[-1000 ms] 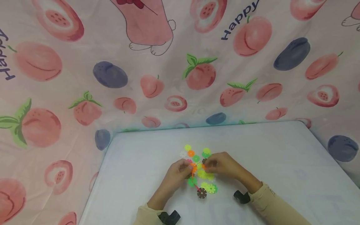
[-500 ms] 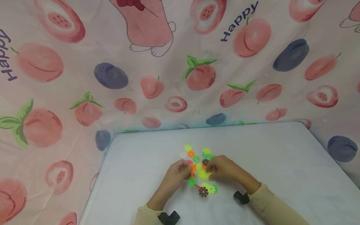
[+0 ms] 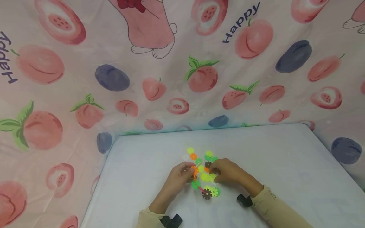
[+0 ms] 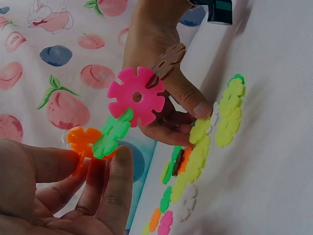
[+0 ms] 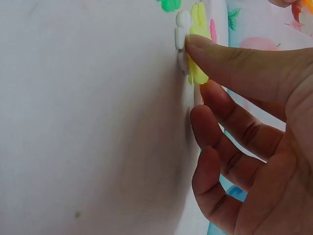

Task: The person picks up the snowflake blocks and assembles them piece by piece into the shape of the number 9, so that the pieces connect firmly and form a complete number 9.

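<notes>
My left hand (image 3: 178,175) pinches a chain of interlocking flower-shaped plastic discs between thumb and fingers. In the left wrist view the chain runs from an orange disc (image 4: 84,141) at the fingertips through a green disc (image 4: 112,134) and a pink disc (image 4: 124,98) to a brown disc (image 4: 168,61) at its free end. To the right, my right hand (image 3: 228,171) reaches down to the loose discs. Its thumb and forefinger grip a yellow disc (image 5: 199,49) at the tabletop, with a white disc (image 5: 182,29) right beside it. The other fingers curl loosely.
Several loose discs lie around the hands, among them a yellow one (image 3: 190,150) and an orange one (image 3: 193,156) farther back. They rest on a white table (image 3: 137,164). A fruit-printed cloth (image 3: 159,69) hangs behind it. Black wrist cameras (image 3: 244,200) sit at both sleeves.
My right hand has moved slightly down and right, away from the chain and onto the yellow disc. The left hand keeps its grip; the chain's brown end has swung slightly right.
</notes>
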Demonstrator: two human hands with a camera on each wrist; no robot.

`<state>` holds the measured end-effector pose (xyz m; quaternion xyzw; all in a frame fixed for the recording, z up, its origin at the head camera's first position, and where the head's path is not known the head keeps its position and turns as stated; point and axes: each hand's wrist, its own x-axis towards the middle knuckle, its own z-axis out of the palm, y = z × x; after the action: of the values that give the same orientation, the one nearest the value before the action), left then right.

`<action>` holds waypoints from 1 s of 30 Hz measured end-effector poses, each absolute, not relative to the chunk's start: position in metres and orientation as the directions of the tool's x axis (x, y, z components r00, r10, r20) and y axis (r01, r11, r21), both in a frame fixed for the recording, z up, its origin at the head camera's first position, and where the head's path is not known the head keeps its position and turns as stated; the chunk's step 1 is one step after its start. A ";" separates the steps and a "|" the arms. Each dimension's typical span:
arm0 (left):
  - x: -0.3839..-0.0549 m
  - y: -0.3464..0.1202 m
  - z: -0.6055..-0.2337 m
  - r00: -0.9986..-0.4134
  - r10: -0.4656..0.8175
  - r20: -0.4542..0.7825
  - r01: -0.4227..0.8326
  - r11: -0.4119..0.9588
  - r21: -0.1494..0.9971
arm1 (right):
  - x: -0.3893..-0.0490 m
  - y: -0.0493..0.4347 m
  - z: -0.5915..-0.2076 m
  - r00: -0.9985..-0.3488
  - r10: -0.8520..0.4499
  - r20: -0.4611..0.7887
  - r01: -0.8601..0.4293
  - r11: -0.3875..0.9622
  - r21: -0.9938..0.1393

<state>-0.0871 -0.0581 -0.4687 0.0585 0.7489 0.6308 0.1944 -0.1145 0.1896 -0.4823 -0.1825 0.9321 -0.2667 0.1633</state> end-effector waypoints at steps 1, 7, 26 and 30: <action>-0.087 -0.058 -0.469 -0.917 0.334 -0.217 -0.158 0.197 0.968 | -0.115 0.190 -0.483 -0.882 -0.423 -0.208 -0.251 0.794 -0.553; -0.086 -0.057 -0.470 -0.915 0.329 -0.235 -0.177 0.195 0.965 | -0.116 0.191 -0.486 -0.902 -0.399 -0.165 -0.254 0.799 -0.545; -0.086 -0.056 -0.471 -0.910 0.335 -0.245 -0.179 0.215 0.960 | -0.112 0.192 -0.453 -0.941 -0.334 -0.051 -0.115 0.458 -0.881; -0.086 -0.054 -0.472 -0.911 0.342 -0.229 -0.159 0.220 0.962 | -0.109 0.191 -0.447 -0.942 -0.328 -0.073 -0.069 0.401 -0.913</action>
<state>-0.0864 -0.0544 -0.4717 0.0606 0.7545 0.6215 0.2018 -0.1085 0.1909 -0.4466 -0.1198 0.8281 -0.5340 0.1216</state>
